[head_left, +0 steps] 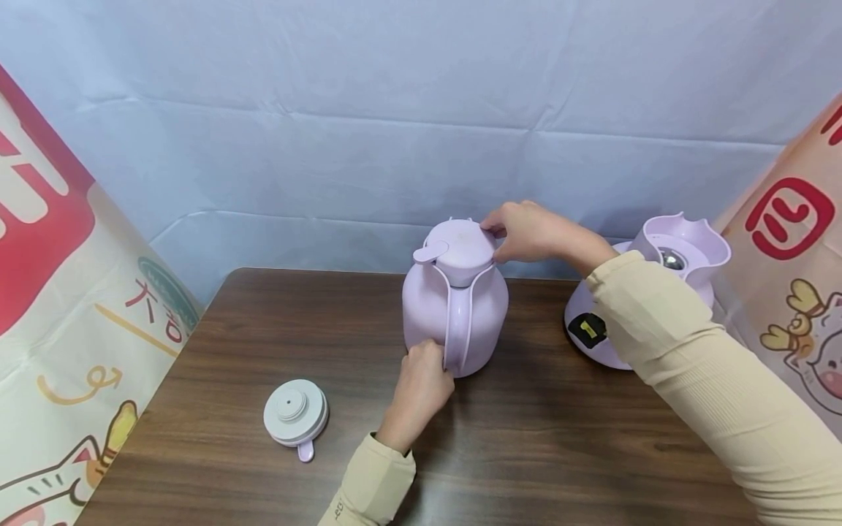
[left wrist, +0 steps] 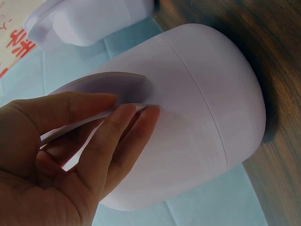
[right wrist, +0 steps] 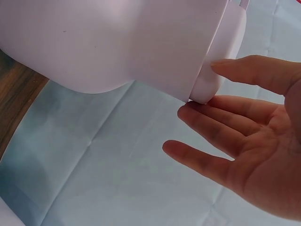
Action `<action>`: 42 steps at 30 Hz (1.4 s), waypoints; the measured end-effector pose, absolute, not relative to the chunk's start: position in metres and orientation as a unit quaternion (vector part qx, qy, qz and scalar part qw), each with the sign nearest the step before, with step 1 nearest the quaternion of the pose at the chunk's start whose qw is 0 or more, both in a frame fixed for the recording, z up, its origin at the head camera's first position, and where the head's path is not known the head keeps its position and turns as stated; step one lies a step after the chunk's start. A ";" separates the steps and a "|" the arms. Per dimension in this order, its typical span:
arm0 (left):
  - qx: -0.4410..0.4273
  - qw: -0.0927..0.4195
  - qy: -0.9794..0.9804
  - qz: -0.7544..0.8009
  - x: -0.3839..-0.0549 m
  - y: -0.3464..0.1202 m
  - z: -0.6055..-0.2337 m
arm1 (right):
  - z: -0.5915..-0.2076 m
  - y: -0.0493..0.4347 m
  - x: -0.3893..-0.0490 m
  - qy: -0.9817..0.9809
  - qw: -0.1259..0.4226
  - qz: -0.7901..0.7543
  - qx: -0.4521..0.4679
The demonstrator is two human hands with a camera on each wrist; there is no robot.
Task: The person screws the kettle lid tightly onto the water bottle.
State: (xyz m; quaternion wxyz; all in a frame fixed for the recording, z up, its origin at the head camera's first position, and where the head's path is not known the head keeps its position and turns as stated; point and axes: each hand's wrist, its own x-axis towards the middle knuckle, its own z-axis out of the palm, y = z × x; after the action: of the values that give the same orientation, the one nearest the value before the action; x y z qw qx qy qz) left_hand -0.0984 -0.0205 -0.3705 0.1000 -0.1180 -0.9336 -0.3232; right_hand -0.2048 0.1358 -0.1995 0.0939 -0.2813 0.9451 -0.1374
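Observation:
A lilac vacuum jug (head_left: 421, 307) stands upright on the table, its handle (head_left: 458, 321) toward me. The fingers and thumb of my left hand (head_left: 421, 380) grip the lower part of that handle; the left wrist view shows them around it. On top of the jug sits a lilac lid (head_left: 463, 245) with a small lever. My right hand (head_left: 529, 230) holds the lid's right edge. In the right wrist view its thumb (right wrist: 230, 68) touches the lid, with fingers at the rim and one finger held apart.
A second lilac jug (head_left: 601, 347) with an open top and a black label stands at the right, partly behind my right sleeve. A separate lid (head_left: 279, 420) lies upside down on the wooden table (head_left: 526, 446) at left. Pale cloth (head_left: 395, 168) hangs behind.

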 end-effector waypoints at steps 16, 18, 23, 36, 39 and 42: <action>-0.118 0.102 -0.935 -0.318 -0.098 -0.021 -0.370 | -0.198 0.132 -0.200 0.959 0.066 -0.111 -0.251; -0.117 0.101 -0.935 -0.318 -0.098 -0.021 -0.370 | -0.197 0.131 -0.199 0.962 0.066 -0.114 -0.241; -0.120 0.099 -0.936 -0.317 -0.098 -0.021 -0.369 | -0.194 0.131 -0.197 0.964 0.070 -0.123 -0.226; -0.118 0.092 -0.935 -0.323 -0.099 -0.022 -0.368 | -0.191 0.133 -0.201 0.954 0.095 -0.149 -0.241; -0.117 0.087 -0.934 -0.327 -0.099 -0.022 -0.368 | -0.193 0.135 -0.203 0.949 0.098 -0.154 -0.256; -0.117 0.087 -0.934 -0.326 -0.098 -0.022 -0.368 | -0.195 0.136 -0.205 0.946 0.101 -0.162 -0.263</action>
State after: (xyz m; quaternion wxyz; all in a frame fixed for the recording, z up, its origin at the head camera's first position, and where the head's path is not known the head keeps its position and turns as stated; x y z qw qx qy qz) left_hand -0.0984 -0.0217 -0.3684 0.0867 -0.1169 -0.9342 -0.3258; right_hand -0.2046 0.1357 -0.1952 0.1006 -0.2633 0.9457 -0.1616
